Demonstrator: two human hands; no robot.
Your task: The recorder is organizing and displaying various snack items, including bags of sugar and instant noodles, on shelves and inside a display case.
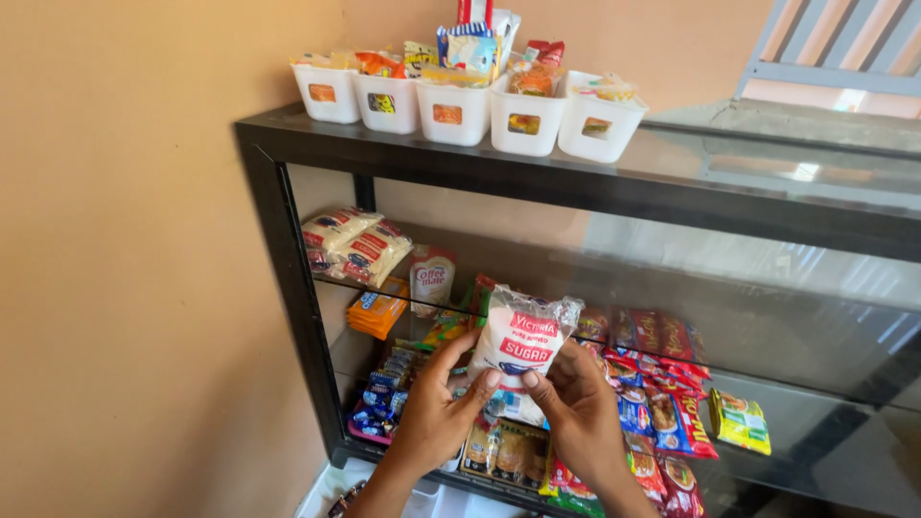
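Observation:
A clear bag of white granules with a red label (523, 336) is held up in front of a black glass display cabinet (288, 278). My left hand (436, 412) grips its lower left side. From the lower right, my right hand (576, 408) holds it with the thumb on the front. The bag sits upright, level with the cabinet's upper glass shelf.
Similar bags (353, 245) and a white pouch (433, 278) lie on the upper glass shelf. Orange packets (377, 309), red snack packets (662, 364) and a yellow-green packet (741, 420) fill lower shelves. Several white bins (453, 110) stand on top. An orange wall (125, 259) is at left.

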